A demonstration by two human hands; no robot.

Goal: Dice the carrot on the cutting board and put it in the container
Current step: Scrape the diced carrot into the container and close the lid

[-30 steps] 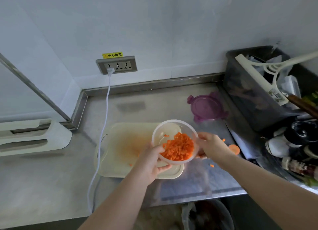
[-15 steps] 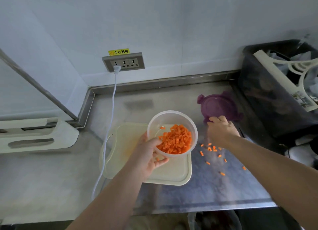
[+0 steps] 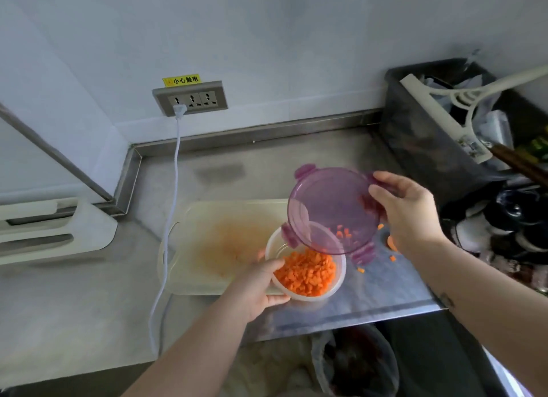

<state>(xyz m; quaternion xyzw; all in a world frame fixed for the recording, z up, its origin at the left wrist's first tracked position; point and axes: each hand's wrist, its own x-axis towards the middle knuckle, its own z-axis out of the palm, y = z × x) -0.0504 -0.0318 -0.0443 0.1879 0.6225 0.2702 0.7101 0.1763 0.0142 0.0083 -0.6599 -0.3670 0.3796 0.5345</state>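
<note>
Low in the middle of the frame, the left hand (image 3: 258, 287) grips the clear container (image 3: 308, 298) by its near-left wall, thumb over the rim and fingers curled underneath. It holds the container at the right end of the cutting board (image 3: 213, 248). The diced carrot (image 3: 305, 273) sits heaped inside.

What has changed is the purple lid (image 3: 332, 209). Half a second ago it lay flat on the tabletop (image 3: 385, 292) at the back right, with the right hand (image 3: 406, 209) just reaching it. Now that hand has clamped onto the lid's right edge and carried it forward. The lid is tilted, with its lower edge above the container's far rim; whether the two touch cannot be told.

I judge that dicing and filling are done and closing the container is the step in hand. A few stray carrot bits (image 3: 360, 269) lie on the tabletop to the right of the container, and more show through the lid. Those count as unfinished, since the carrot belongs in the container. The board carries only an orange stain.
</note>
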